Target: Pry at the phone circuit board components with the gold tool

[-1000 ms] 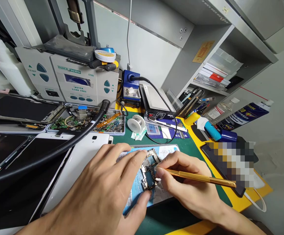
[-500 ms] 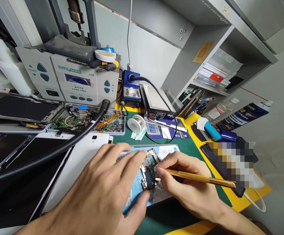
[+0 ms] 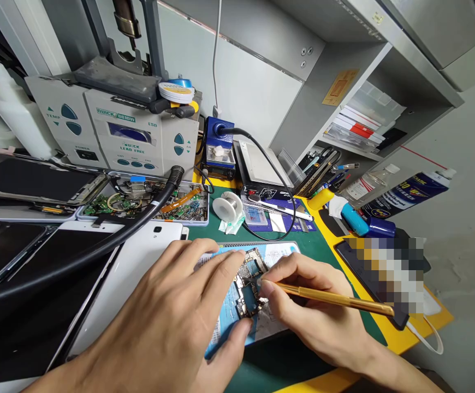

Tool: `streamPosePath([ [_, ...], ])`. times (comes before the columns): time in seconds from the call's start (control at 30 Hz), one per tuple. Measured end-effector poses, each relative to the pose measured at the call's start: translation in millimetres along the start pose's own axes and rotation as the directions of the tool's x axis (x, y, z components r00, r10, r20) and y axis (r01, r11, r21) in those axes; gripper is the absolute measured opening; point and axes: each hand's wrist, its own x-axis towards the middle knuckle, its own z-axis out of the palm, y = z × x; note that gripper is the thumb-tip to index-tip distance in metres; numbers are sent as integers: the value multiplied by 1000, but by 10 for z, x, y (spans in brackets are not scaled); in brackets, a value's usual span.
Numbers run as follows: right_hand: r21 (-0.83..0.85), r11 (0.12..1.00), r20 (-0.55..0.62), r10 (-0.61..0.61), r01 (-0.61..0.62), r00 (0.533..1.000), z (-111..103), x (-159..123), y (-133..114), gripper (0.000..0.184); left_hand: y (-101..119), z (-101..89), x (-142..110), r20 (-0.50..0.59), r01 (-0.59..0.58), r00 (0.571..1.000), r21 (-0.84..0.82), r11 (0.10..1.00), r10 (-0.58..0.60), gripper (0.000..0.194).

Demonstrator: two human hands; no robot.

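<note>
A small phone circuit board [image 3: 249,286] lies on a blue and white printed pad [image 3: 226,308], its chips and metal shields facing up. My left hand [image 3: 180,300] steadies the board, with its fingertips at the upper left edge and the thumb by the lower edge. In my right hand [image 3: 315,311] is a slim gold pen-shaped tool [image 3: 339,298], pinched between thumb and fingers near its front end. Its handle points right, and its tip is hidden by my fingers at the board's right side.
Behind the pad sit a solder wire spool [image 3: 227,207], a tray of boards [image 3: 192,210] and a hot air station [image 3: 135,136]. Its black hose [image 3: 98,248] crosses phones on the left. A dark phone [image 3: 368,284] with a white cable lies on the right.
</note>
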Motion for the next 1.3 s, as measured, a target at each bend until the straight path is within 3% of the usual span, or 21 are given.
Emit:
streamPosePath([
  [1.3,-23,999,9,-25,26,1000,-11,1,-13,14,-25,36,-58,41,25,999,-59,998,-23,34],
])
